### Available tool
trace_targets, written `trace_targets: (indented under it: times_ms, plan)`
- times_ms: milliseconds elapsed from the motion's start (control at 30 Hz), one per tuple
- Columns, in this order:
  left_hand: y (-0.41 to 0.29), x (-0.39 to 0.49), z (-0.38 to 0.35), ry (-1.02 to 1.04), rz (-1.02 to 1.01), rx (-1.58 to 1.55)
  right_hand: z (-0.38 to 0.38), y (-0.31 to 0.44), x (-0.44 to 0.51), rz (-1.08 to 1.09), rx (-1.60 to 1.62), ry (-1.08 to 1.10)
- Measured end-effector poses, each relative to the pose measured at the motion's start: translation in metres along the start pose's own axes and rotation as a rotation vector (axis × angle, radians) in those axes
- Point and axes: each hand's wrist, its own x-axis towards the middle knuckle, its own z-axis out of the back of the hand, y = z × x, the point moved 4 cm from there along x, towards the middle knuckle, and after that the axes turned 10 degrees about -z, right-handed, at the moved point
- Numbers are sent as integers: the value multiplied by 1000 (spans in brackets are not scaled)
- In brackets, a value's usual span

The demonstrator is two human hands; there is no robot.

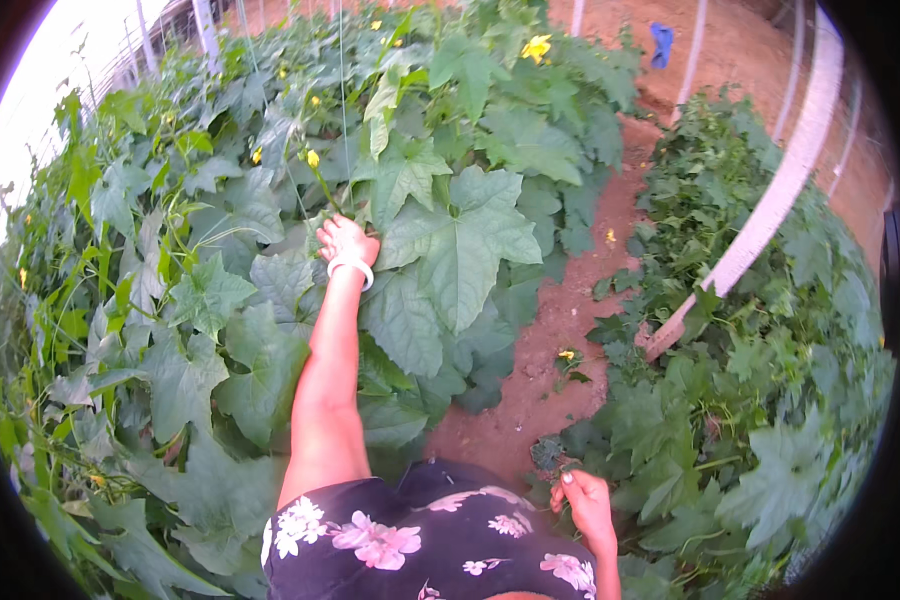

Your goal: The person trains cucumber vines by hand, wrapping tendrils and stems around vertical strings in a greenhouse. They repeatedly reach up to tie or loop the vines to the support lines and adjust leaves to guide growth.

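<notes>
My left hand [347, 241], with a white bracelet [351, 268] at the wrist, reaches forward into a dense luffa-like vine. Its fingers are curled at the base of a green stalk [325, 184] that carries a yellow flower bud [313, 158]. Leaves partly hide the fingertips, so I cannot tell whether they grip the stalk. A broad lobed leaf [461, 232] spreads just right of this hand. Low by my waist, my right hand [589, 502] has thumb and fingers pinched together on a small dark leafy sprig [547, 454].
A reddish dirt path [562, 322] runs between the vine rows, with fallen yellow flowers [566, 354] on it. A pale slanting pole [772, 187] rises from the right row [720, 420]. Thin strings [343, 97] hang in the left row. A blue item [661, 45] lies farther off.
</notes>
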Motion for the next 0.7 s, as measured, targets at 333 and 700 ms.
trace_targets:
  times_ms: [333, 700]
  plan:
    - [50, -108, 8, 328, -240, 181, -164, 219, 143, 891, -446, 791]
    - [36, -135, 36, 208, -89, 16, -250, 237, 359, 1240, -1500, -14]
